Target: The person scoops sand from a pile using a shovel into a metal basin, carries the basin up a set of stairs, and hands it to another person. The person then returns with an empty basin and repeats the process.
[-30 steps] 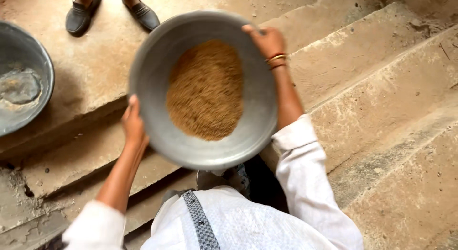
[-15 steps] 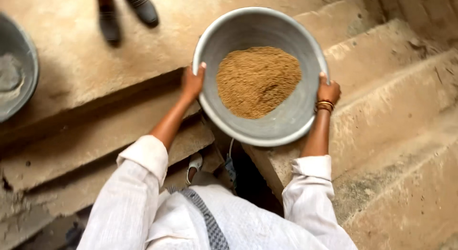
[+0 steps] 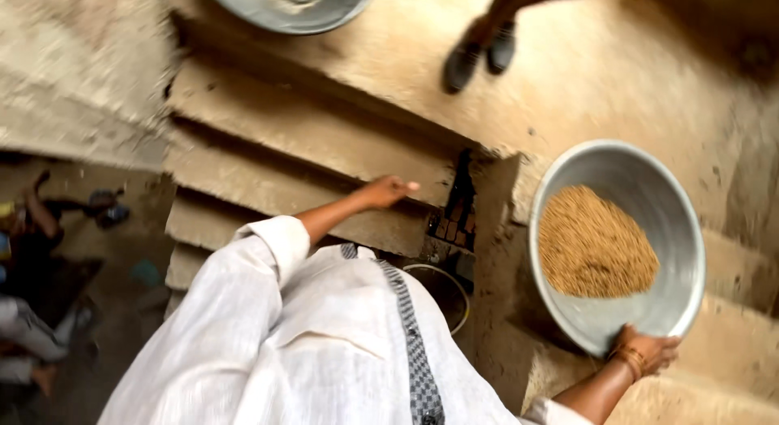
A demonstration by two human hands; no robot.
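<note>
**A:** What is different from half a second ago?

**B:** The left hand [image 3: 388, 190] has let go. Half a second ago both hands gripped the rim of the metal basin [image 3: 618, 245]; now only the right hand [image 3: 645, 353] has it, fingers closed on the near rim, bangles at the wrist. The left hand hangs free above the concrete steps [image 3: 308, 149], fingers loosely apart and holding nothing.

**A:** And the basin itself?

**B:** It sits at the right of the scene, tipped a little, with the heap of brown grain [image 3: 595, 245] gathered in the middle of its bowl. I see no grain spilling over the edge. Whether its far side rests on the step or is carried wholly by the hand, I cannot tell.

**A:** The view looks quite changed too.

**B:** Yes, the head has turned. The person's white shirt [image 3: 308, 344] now fills the near part of the picture, and the basin has slid from the centre to the right. The second basin [image 3: 288, 4], seen at the left edge earlier, now shows at the far top.

**A:** Anyone else about?

**B:** A pair of dark shoes [image 3: 479, 56] stands on the far landing, belonging to another person. At the far left, low down and blurred, someone else seems to sit on the ground.

**A:** So what does the change amount to?

**B:** I judge the load now rests on one hand's hold, so the basin is less steady than with two.
</note>
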